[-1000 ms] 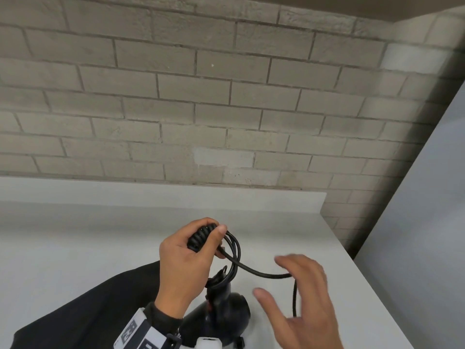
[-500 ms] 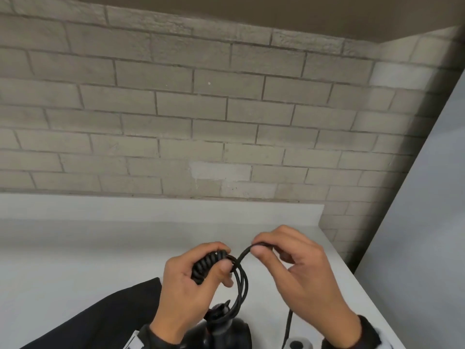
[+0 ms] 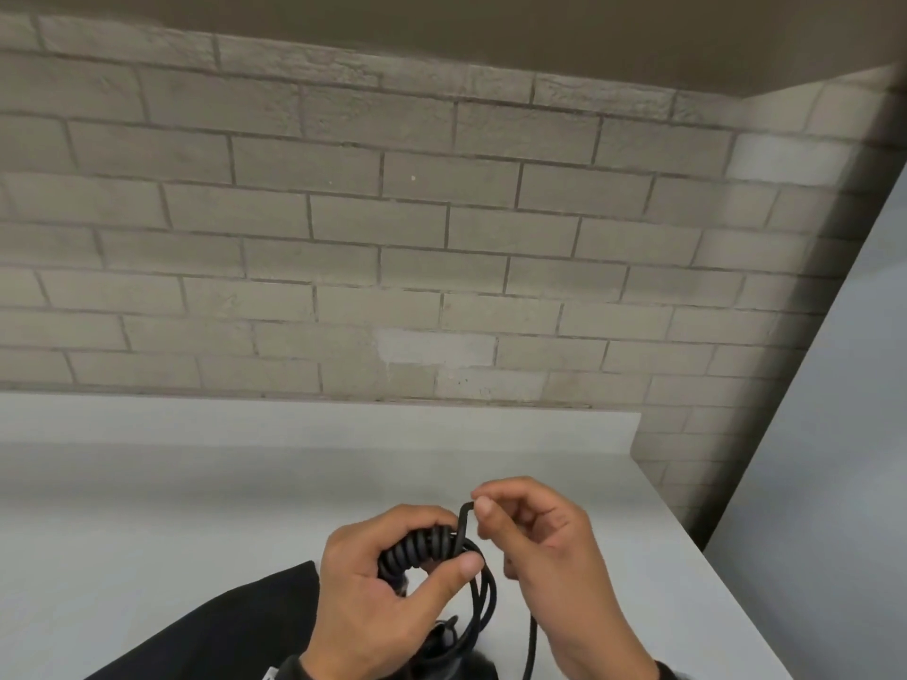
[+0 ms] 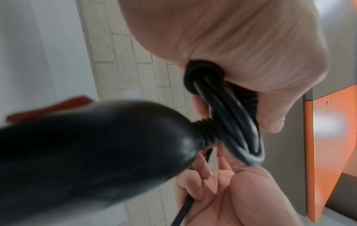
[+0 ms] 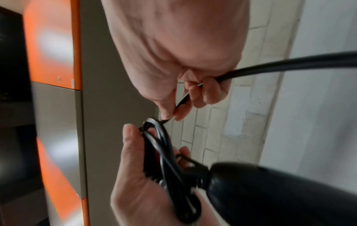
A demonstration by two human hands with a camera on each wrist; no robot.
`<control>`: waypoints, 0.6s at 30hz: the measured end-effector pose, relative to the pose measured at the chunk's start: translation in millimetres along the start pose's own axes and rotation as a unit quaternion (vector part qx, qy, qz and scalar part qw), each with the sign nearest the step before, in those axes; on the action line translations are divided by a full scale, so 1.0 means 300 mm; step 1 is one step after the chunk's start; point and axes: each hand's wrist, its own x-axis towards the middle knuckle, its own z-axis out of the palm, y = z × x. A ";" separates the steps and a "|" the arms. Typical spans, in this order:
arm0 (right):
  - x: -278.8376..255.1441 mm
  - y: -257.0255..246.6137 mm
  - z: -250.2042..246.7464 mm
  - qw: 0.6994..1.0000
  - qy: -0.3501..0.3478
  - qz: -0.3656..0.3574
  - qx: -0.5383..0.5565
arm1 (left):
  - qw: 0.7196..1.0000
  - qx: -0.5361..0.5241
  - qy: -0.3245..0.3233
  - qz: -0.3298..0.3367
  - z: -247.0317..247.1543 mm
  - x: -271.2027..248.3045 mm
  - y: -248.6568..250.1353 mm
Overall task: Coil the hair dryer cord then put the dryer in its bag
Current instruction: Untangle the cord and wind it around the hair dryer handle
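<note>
Your left hand (image 3: pixel 378 596) has its grip clamped on the coiled part of the cord (image 3: pixel 422 549): fingers curl over the top of the bundle and the thumb presses in from the 4 o'clock side, so the loops bunch in the palm. Your right hand (image 3: pixel 549 547) sits just beside it at 3 o'clock, its grip pinched together on a free stretch of the same cord, thumb and forefinger holding a short bend that stands up from the bundle. From that pinch the cord runs through the curled fingers and drops toward 6 o'clock, out of the bottom of the head view.

The hair dryer (image 4: pixel 86 160) hangs below the coil, its ribbed cord collar right against the loops; in the head view only a dark sliver of it shows between your wrists at 6 o'clock. In the right wrist view the loops (image 5: pixel 164 154) lie across your left palm, with the dryer body at 4 o'clock from them.

The black bag (image 3: pixel 221 630) lies flat on the table (image 3: pixel 147 507) at 8 o'clock from your left hand, its near part cut off by the bottom edge; whether its mouth is open cannot be told.

The table's right edge runs from 1 o'clock down to 5 o'clock, near your right hand. The back edge meets the brick wall (image 3: pixel 392 238) well away at 12 o'clock. Bare table stretches from 9 to 12 o'clock.
</note>
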 end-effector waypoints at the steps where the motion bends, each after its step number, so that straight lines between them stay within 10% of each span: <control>1: -0.006 0.015 0.004 1.000 -0.002 0.010 0.002 | 1.000 -0.004 0.008 0.000 0.004 -0.001 0.003; 18: -0.027 0.083 0.017 0.993 -0.052 0.066 -0.077 | 0.988 0.032 0.092 -0.123 0.046 0.049 -0.037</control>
